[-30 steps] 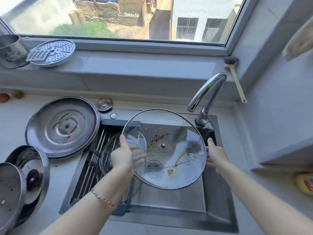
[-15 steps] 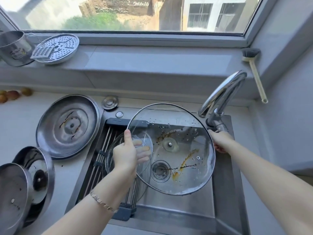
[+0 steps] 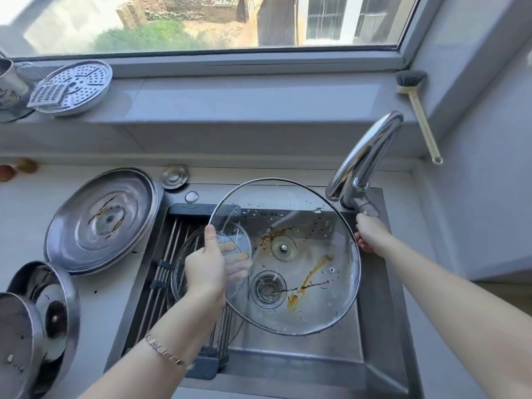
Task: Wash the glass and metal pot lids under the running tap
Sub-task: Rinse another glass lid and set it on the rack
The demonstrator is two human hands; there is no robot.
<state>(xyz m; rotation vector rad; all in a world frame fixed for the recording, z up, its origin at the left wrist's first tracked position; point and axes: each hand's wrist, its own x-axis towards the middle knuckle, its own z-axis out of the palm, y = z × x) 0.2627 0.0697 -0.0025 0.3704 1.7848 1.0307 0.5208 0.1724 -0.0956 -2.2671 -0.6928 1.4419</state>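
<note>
Left hand (image 3: 205, 269) gripped the glass lid (image 3: 316, 300) at its left rim, thumb on top, fingers showing through the glass. Right hand (image 3: 367, 233) curled on the opposite rim, just under the tap (image 3: 365, 151) lever. Lid held tilted over the sink (image 3: 371, 312), brown streaks across it. Judged rigid, brittle and slick when wet (droplets present), so a two-point rim hold suits. Metal lid (image 3: 100, 220) lay on the table (image 3: 26, 214).

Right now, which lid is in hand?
The big glass lid over the sink: the left hand grips its rim. The small glass lid lies on the rack, the metal lids on the counter.
</note>
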